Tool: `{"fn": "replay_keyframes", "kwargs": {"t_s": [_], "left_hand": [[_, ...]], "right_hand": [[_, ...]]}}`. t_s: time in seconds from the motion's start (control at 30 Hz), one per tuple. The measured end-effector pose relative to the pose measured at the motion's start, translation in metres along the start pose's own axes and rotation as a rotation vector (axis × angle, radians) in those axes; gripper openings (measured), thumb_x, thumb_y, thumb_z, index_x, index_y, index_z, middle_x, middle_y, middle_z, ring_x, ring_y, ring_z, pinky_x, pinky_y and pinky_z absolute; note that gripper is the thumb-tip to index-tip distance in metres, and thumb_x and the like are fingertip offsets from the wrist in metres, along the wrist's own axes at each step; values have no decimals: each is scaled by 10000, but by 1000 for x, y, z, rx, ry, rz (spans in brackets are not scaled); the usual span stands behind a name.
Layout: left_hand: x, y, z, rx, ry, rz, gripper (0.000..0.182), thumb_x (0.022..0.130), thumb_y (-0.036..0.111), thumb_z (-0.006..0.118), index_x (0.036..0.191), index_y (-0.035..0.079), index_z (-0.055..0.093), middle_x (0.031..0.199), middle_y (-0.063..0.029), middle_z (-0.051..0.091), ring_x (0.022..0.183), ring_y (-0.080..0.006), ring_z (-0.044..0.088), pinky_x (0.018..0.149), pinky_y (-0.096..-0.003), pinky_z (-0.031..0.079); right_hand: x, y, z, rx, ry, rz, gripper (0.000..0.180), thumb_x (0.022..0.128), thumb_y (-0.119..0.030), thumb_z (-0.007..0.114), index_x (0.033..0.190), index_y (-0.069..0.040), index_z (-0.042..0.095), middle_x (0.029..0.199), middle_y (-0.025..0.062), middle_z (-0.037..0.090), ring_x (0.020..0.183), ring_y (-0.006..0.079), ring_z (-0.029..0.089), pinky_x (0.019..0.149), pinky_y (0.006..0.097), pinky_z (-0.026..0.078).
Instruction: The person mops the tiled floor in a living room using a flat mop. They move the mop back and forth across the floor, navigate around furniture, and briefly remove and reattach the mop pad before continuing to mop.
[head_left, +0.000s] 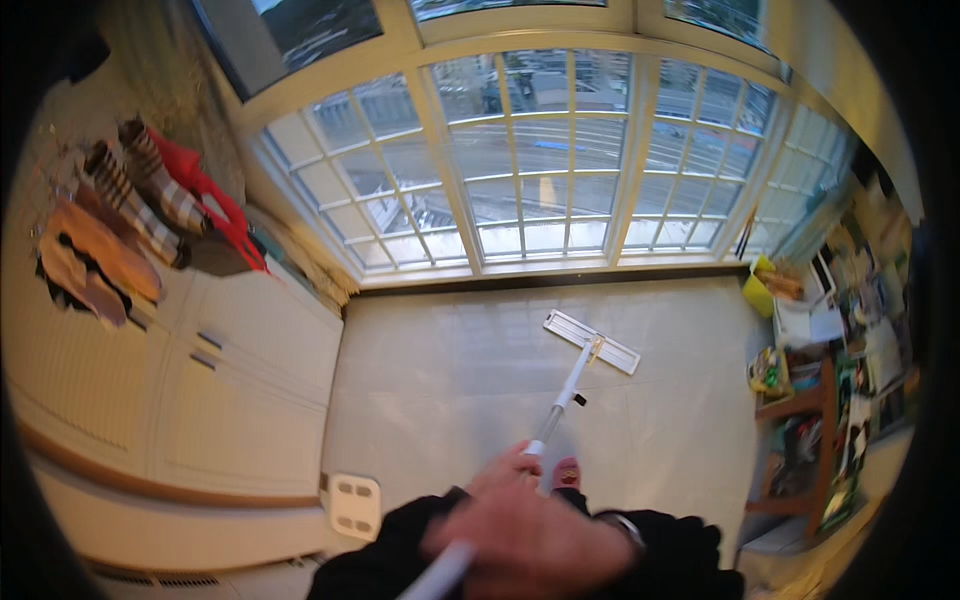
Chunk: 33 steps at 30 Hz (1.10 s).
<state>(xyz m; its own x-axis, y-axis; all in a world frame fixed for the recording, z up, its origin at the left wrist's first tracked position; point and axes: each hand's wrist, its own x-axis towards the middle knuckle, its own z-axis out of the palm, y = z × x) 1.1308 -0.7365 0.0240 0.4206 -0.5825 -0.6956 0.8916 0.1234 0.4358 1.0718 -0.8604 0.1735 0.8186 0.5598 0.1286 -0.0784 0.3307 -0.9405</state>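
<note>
A white flat mop head (592, 342) lies slanted on the light tiled floor, joined to a pole (573, 375) with a small black lever on it. Farther down the pole, my left hand (504, 471) grips it just below a white collar. Nearest the camera, my right hand (536, 536) is closed around the white upper part of the pole; it is somewhat blurred and wears a band at the wrist. A slipper (568, 473) shows past my hands on the floor.
White cabinets (247, 375) stand at left, with socks (139, 202) hanging above. A bathroom scale (355, 506) lies beside them. Gridded windows (540, 150) span the far side. At right are a yellow-green bin (759, 289) and a brown wooden frame (825, 442) among clutter.
</note>
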Motion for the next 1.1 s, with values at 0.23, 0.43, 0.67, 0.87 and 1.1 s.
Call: {"fn": "replay_keyframes", "kwargs": {"t_s": [0.23, 0.43, 0.67, 0.87, 1.1], "left_hand": [[-23, 19, 22, -304, -101, -166, 250, 959, 105, 498, 1189, 22, 442, 771, -36, 472, 568, -53, 436, 455, -170, 371], [-8, 34, 70, -23, -97, -209, 322, 906, -20, 501, 1204, 54, 406, 797, -41, 471, 576, -59, 447, 462, -175, 384], [19, 54, 107, 217, -69, -286, 331, 909, -3, 514, 1209, 77, 398, 706, -34, 489, 566, -95, 518, 473, -213, 450], [52, 96, 112, 365, -160, -348, 308, 906, -5, 508, 1175, 69, 379, 666, -50, 516, 531, -129, 550, 478, -259, 485], [116, 171, 97, 626, -288, -401, 326, 881, 6, 516, 1164, 62, 364, 654, -55, 521, 504, -146, 558, 460, -270, 481]], "right_hand": [[-9, 208, -143, -9, 1147, 710, 229, 858, -147, 633, 994, 27, 568, 791, 35, 551, 728, 114, 537, 653, 291, 471], [-8, 211, -164, 1300, 916, 426, 182, 967, -197, 464, 873, -42, 453, 707, 77, 490, 665, 199, 510, 602, 350, 474], [-15, 182, -194, 1470, 958, 286, 201, 965, -149, 446, 787, -73, 393, 661, 46, 424, 567, 160, 420, 540, 297, 424], [5, 164, -221, 1507, 1047, 184, 231, 950, -158, 435, 734, -91, 394, 627, 20, 425, 542, 145, 415, 525, 278, 417], [49, 174, -277, 1523, 1189, 50, 258, 956, -211, 444, 731, -111, 367, 603, -13, 376, 515, 121, 379, 502, 255, 375]]}}
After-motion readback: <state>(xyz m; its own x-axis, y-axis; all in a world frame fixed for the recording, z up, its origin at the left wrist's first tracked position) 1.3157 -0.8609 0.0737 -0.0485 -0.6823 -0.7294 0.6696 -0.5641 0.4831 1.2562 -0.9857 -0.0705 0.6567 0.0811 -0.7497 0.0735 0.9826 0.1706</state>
